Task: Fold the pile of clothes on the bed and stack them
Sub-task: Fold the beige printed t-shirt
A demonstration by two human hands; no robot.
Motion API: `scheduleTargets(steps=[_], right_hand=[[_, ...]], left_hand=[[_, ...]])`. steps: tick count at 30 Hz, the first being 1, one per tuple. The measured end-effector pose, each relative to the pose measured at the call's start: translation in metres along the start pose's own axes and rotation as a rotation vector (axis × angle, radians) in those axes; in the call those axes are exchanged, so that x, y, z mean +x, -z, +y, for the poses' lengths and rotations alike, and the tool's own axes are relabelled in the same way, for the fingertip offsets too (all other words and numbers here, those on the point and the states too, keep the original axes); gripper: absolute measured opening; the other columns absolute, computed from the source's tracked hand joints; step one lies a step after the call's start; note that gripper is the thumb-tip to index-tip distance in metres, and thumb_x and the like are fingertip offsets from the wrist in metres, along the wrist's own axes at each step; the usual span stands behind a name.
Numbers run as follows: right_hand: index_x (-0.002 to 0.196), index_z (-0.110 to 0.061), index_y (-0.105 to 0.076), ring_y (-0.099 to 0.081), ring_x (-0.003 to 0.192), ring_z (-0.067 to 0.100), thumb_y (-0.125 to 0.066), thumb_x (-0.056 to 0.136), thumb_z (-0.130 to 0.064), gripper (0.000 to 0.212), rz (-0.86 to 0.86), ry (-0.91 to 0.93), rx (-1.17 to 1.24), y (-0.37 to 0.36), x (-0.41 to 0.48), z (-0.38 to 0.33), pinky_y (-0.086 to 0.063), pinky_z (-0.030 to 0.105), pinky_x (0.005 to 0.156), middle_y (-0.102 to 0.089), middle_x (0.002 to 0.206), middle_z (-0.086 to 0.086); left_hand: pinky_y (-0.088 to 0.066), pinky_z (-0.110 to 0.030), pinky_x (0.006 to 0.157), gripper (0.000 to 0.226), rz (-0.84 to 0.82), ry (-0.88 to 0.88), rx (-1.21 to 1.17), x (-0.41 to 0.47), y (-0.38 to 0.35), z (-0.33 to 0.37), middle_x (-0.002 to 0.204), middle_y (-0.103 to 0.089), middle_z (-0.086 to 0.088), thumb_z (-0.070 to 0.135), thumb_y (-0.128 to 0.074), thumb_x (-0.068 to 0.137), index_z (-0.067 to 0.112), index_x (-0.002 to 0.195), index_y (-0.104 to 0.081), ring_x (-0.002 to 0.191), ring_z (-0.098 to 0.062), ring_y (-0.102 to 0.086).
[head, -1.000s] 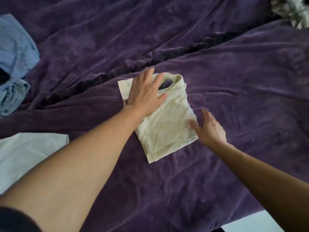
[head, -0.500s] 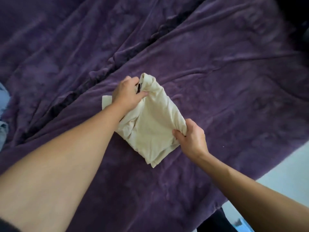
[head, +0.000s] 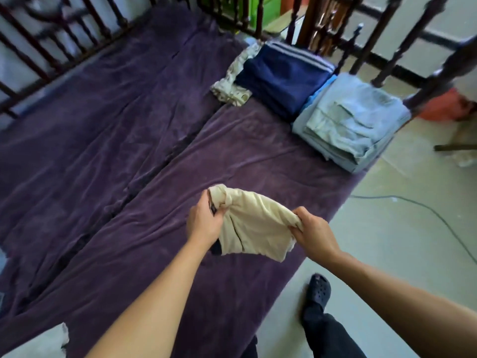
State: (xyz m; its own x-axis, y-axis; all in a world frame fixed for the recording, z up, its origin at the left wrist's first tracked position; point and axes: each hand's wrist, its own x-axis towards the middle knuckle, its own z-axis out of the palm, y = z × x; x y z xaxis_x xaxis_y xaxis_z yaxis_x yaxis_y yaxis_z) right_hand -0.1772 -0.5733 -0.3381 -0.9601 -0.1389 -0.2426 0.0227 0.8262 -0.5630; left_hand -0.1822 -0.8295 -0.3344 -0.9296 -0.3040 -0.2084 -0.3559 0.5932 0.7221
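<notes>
Cream shirt [head: 254, 228]: folded into a small packet and lifted clear of the bed, held up over its near right part, sagging a little between the two grips.
Left hand [head: 205, 223]: closed tight on the packet's left end, fingers curled round the bunched collar side.
Right hand [head: 311, 228]: pinching the right edge, thumb on top, fingers tucked under the cloth.
Step in hand: looks like the carry, folding done on this piece and the packet on its way to a stack.
Bed [head: 116, 130]: purple cover, creased down the middle, mostly bare between the hands and the far right corner.
Stacks: pale blue folded pile [head: 353, 125] at the far right edge, navy striped pile [head: 281, 81] just beyond it, touching; a patterned piece [head: 232, 86] lies at the navy pile's left.
Leftovers: a pale garment [head: 38, 342] peeks in at the near left corner, seemingly not yet folded.
Next move: swing far and right, keep the folds pinched so nothing slips open, then lower flat and square onto a pile.
Watch for: the blue pile sits close to the bed's edge, so a skewed landing could tip it.
</notes>
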Motion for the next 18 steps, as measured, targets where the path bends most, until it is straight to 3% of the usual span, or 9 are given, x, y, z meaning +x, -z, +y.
scheduleTargets(steps=[10,14,18], right_hand=[[0.088,-0.020,-0.054,-0.061,0.077,0.031,-0.064,0.087,-0.027,0.012,0.163,0.043,0.038,0.178,0.017,0.102,-0.028,0.029,0.057,-0.067,0.081,-0.001],[0.086,-0.019,-0.051,-0.062,0.081,0.035,-0.063,0.086,-0.026,0.014,0.201,0.083,0.052,0.239,0.057,0.122,-0.037,0.034,0.058,-0.068,0.083,0.003],[0.089,-0.024,-0.052,-0.062,0.077,0.030,-0.060,0.087,-0.028,0.010,0.237,0.131,0.005,0.285,0.111,0.120,-0.030,0.031,0.058,-0.067,0.080,-0.001]], left_hand=[[-0.053,-0.037,0.079,0.033,0.008,-0.156,-0.066,0.016,-0.086,0.205,0.093,-0.067,0.010,0.015,-0.074,0.080,0.021,0.109,-0.060,0.092,-0.019,-0.065],[-0.052,-0.034,0.081,0.038,0.031,-0.229,-0.107,0.043,-0.099,0.271,0.098,-0.067,0.007,0.016,-0.074,0.080,0.020,0.114,-0.058,0.096,-0.018,-0.064],[-0.051,-0.040,0.081,0.037,0.104,-0.288,-0.080,0.084,-0.094,0.318,0.101,-0.069,-0.003,0.019,-0.075,0.080,0.014,0.112,-0.058,0.096,-0.026,-0.064]])
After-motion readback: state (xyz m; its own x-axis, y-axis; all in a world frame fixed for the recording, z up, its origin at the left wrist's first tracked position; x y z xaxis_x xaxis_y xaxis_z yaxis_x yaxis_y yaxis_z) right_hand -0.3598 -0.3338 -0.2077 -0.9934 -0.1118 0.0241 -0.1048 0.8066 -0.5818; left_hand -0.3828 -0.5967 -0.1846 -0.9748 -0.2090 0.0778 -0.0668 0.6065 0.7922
